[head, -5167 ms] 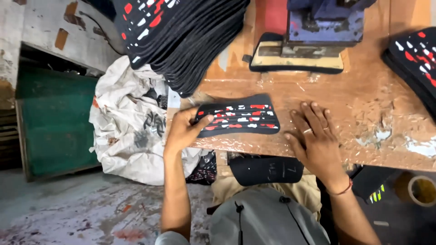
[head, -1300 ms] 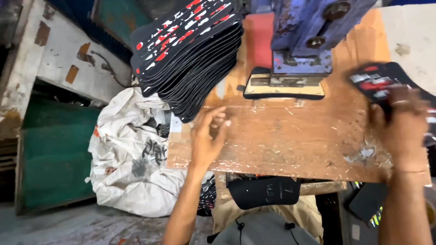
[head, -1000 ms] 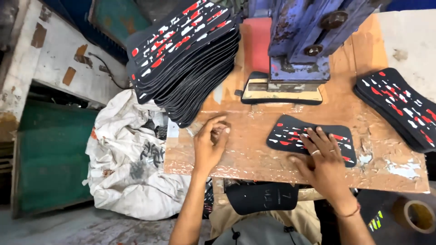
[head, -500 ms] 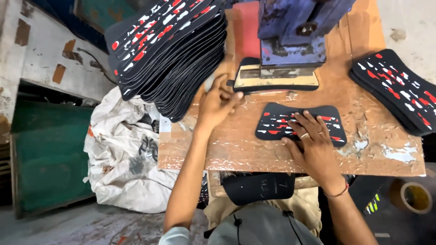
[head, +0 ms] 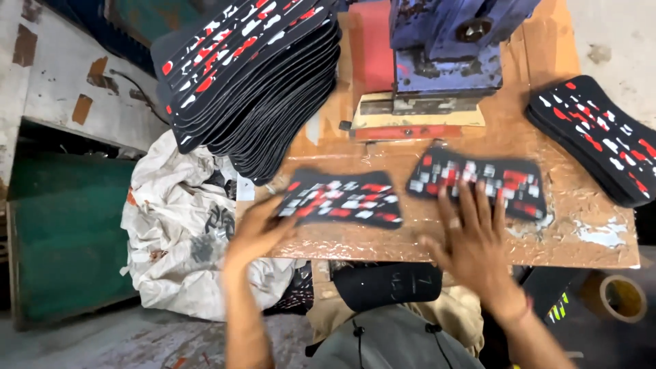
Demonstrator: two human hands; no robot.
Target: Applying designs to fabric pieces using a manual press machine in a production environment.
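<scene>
Your forearms are bare; no sleeves reach into view. Your left hand [head: 256, 232] carries nothing on wrist or fingers, though it shows blurred. Your right hand [head: 471, 239] wears a ring on one finger and a thin red thread band at the wrist. Your torso is covered by a grey garment with two dark drawstrings.

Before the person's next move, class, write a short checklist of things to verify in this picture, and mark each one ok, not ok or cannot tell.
1. Left hand grips the left printed piece at its edge: ok.
2. Right hand has fingers on the right printed piece: ok.
3. The two pieces lie apart, not overlapping: ok.
4. Both hands are away from the blue press: ok.
5. Tall stack sits steady: cannot tell.
</scene>
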